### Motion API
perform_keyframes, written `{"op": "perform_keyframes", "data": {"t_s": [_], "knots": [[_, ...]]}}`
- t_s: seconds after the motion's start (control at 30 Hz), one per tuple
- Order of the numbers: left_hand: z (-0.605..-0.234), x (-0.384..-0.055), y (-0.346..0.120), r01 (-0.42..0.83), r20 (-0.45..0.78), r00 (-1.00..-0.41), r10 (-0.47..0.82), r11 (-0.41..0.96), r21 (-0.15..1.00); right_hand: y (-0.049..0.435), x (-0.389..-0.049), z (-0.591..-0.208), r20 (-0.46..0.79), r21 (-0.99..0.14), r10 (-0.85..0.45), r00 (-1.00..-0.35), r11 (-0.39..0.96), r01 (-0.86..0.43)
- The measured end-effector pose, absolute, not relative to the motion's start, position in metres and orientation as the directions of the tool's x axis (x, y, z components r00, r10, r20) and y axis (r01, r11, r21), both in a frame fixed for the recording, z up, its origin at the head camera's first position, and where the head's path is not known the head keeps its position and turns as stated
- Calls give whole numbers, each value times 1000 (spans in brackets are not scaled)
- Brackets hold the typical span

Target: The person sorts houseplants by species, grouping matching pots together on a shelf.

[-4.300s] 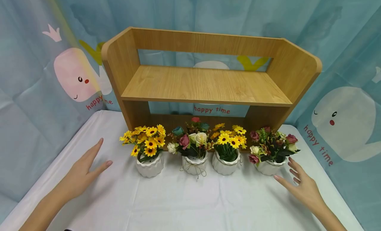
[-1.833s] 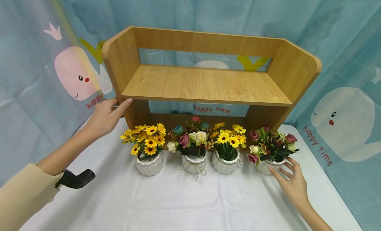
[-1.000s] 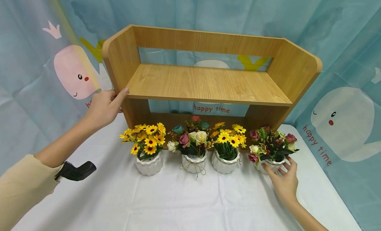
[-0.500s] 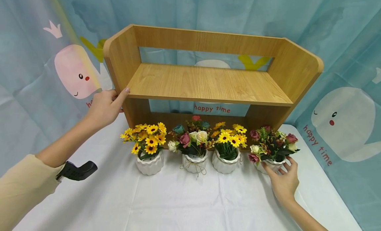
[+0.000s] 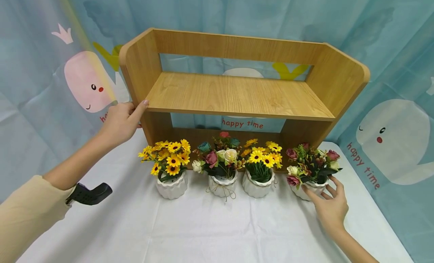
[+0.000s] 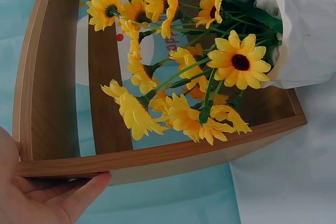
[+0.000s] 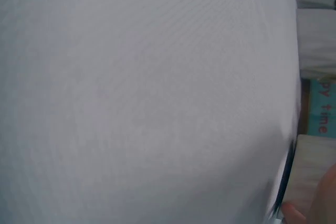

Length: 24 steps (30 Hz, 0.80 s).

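Observation:
A two-tier wooden shelf [image 5: 234,93] stands at the back of the white-covered table. My left hand [image 5: 120,121] grips its left side panel [image 6: 157,156], thumb on the inner side near the upper board's corner, fingers round the outside. At the right, a white pot [image 5: 310,191] of mauve and cream artificial roses [image 5: 313,165] stands before the shelf's right end. My right hand [image 5: 330,208] holds that pot, thumb on the front and fingers round the right side. In the right wrist view only part of the right hand [image 7: 320,198] shows, against the pot [image 7: 307,171].
Left of the held pot are three more white pots: yellow sunflowers [image 5: 257,157], mixed roses with twine [image 5: 222,185], and sunflowers [image 5: 171,161] at the left. A black strap mount [image 5: 89,194] sits on the left wrist. A blue printed curtain [image 5: 390,123] hangs behind.
My left hand has come up from beside the table to the shelf's side panel. My right hand has reached the right pot, and both have just shifted slightly rightward and nearer.

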<state>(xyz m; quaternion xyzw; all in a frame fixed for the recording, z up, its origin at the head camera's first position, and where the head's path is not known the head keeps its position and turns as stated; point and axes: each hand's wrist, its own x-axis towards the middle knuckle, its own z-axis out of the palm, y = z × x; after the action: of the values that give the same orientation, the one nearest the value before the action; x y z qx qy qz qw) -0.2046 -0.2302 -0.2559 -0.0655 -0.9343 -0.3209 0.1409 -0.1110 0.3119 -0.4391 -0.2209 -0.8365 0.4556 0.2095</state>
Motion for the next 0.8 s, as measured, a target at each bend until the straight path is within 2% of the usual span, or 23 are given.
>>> {"op": "perform_keyframes", "data": {"t_s": [0.4, 0.8], "knots": [[-256, -204, -230, 200, 294, -955, 27, 790, 579, 316, -109, -433, 107, -877, 568, -816, 441, 192], [-256, -205, -231, 206, 298, -954, 30, 790, 578, 319, -101, -427, 99, -867, 564, -820, 454, 207]]}}
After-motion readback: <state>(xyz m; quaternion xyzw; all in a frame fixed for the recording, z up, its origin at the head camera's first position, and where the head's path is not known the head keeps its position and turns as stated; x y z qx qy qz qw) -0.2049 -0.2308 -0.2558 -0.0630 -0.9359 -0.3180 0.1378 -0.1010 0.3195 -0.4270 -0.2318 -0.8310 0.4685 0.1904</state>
